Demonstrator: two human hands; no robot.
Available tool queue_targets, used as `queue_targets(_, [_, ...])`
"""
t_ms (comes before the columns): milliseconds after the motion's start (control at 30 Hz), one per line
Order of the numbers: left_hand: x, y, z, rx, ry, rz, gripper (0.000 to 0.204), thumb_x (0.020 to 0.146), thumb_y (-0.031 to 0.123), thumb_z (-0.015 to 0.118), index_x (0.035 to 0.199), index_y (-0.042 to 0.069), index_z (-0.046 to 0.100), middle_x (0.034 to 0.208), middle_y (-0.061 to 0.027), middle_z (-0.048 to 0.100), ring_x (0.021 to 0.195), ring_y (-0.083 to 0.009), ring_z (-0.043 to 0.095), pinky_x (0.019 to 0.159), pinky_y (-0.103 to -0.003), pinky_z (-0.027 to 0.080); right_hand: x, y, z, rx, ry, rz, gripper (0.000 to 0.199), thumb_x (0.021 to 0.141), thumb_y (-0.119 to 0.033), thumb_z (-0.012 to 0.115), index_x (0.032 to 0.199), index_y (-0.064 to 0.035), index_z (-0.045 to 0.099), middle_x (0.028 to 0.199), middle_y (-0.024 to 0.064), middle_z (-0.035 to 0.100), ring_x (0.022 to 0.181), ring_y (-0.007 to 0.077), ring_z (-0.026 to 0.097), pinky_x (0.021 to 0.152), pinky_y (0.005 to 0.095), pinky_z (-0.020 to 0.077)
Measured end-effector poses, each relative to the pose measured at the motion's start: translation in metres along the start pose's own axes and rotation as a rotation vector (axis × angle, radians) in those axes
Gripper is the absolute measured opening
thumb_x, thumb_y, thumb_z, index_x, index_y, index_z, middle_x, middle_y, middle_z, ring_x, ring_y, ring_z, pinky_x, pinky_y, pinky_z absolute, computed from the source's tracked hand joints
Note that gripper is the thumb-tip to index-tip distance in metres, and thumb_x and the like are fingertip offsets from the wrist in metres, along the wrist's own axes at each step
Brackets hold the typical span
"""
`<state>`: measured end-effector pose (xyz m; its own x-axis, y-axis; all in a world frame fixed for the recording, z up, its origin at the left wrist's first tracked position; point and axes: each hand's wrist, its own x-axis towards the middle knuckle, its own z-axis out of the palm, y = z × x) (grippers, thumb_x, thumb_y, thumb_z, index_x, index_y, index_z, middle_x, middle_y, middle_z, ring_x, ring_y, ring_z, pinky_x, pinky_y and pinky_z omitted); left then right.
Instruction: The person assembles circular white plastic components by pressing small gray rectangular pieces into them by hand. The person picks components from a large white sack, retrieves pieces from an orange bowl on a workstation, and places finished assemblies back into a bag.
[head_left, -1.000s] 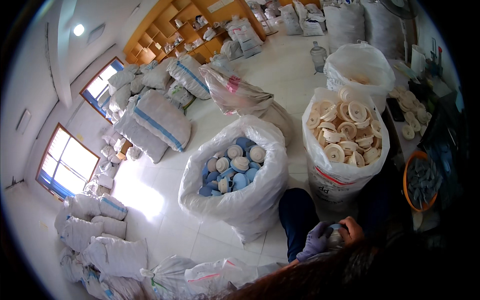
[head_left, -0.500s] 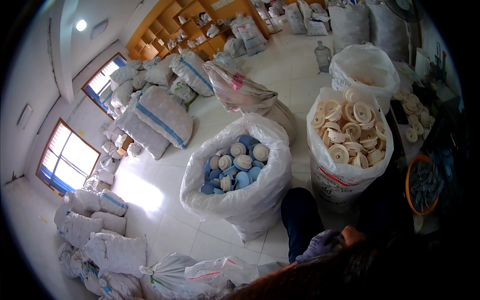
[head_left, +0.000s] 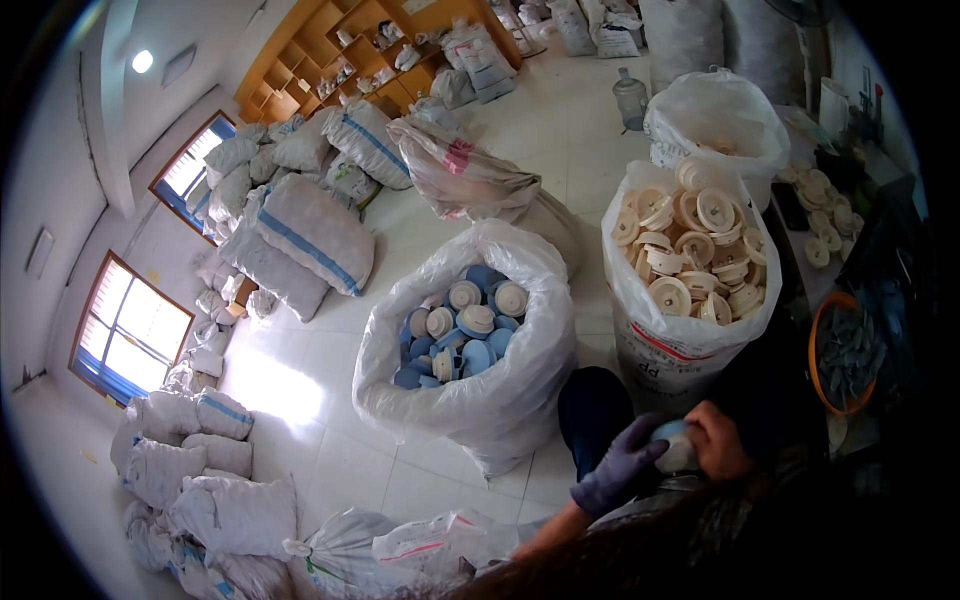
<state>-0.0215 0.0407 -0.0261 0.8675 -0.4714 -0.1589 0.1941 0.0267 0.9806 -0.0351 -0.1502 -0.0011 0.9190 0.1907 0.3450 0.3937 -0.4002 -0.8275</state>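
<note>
My left hand (head_left: 615,475), in a purple-grey glove, has its fingers and thumb closed round a round blue-and-white plastic part (head_left: 676,447). From the other side my bare right hand (head_left: 718,442) grips the same part, fingers curled against it. Both hands are low in the picture, above my lap. Left of my knee stands an open white bag (head_left: 400,398) with blue discs and white-capped parts (head_left: 472,325) in it. A second white woven bag (head_left: 660,375), ahead of my hands, is heaped with cream round parts (head_left: 700,245).
An orange-rimmed basket (head_left: 822,372) of grey-blue pieces sits to the right. More cream parts (head_left: 825,215) and a dark phone (head_left: 790,205) lie on the table beside it. Behind are another open bag (head_left: 730,110), a water jug (head_left: 630,98) and piles of filled sacks (head_left: 300,225).
Both hands have risen and come further into view, now with the blue-and-white part visible between them. The whole view has shifted slightly.
</note>
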Motion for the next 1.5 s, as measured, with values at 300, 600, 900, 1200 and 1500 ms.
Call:
queue_targets(300, [0.014,0.035,0.028,0.780,0.169,0.394,0.066,0.068,0.024,0.077,0.121,-0.001,0.046,0.105,-0.0210,0.054,0.099,-0.0355,0.056,0.086,-0.043,0.046,0.028,0.019,0.017,0.515,0.216,0.327,0.040,0.100,-0.033,0.040,0.076,-0.0039,0.053,0.071,0.0013,0.051,0.065,0.0079,0.044,0.061,0.0254,0.0355])
queue_targets(600, [0.028,0.031,0.034,0.889,0.282,0.503,0.058,0.065,0.026,0.077,0.110,-0.001,0.050,0.095,-0.0194,0.054,0.089,-0.0371,0.056,0.079,-0.045,0.046,0.048,0.048,0.019,0.530,0.075,0.335,0.041,0.097,-0.033,0.043,0.068,-0.0048,0.055,0.066,0.0019,0.051,0.063,0.0102,0.046,0.059,0.0266,0.0352])
queue_targets(900, [0.042,0.040,-0.004,0.345,0.174,0.370,0.081,0.070,0.012,0.078,0.138,-0.001,0.036,0.130,-0.0159,0.048,0.120,-0.0238,0.049,0.102,-0.037,0.042,0.082,0.049,0.022,1.338,0.460,0.885,0.045,0.094,-0.040,0.055,0.119,-0.0032,0.051,0.107,0.0108,0.061,0.094,0.0234,0.061,0.090,0.0374,0.0476])
queue_targets(1200, [0.041,0.026,-0.009,0.154,0.161,0.112,0.075,0.074,0.031,0.079,0.132,-0.002,0.046,0.118,-0.0134,0.060,0.112,-0.0198,0.055,0.097,-0.033,0.043,0.041,0.048,0.021,0.925,0.295,0.603,0.029,0.100,-0.037,0.047,0.103,-0.0089,0.056,0.093,-0.0010,0.055,0.086,0.0078,0.050,0.078,0.0258,0.0425])
queue_targets(1500, [0.036,0.032,-0.011,0.039,0.057,0.088,0.076,0.076,0.039,0.078,0.131,-0.003,0.048,0.121,-0.0117,0.058,0.112,-0.0188,0.055,0.096,-0.032,0.044,0.032,0.042,0.010,0.684,0.238,0.473,0.024,0.101,-0.028,0.048,0.089,-0.0080,0.054,0.080,-0.0045,0.048,0.075,0.0048,0.042,0.068,0.0219,0.0377])
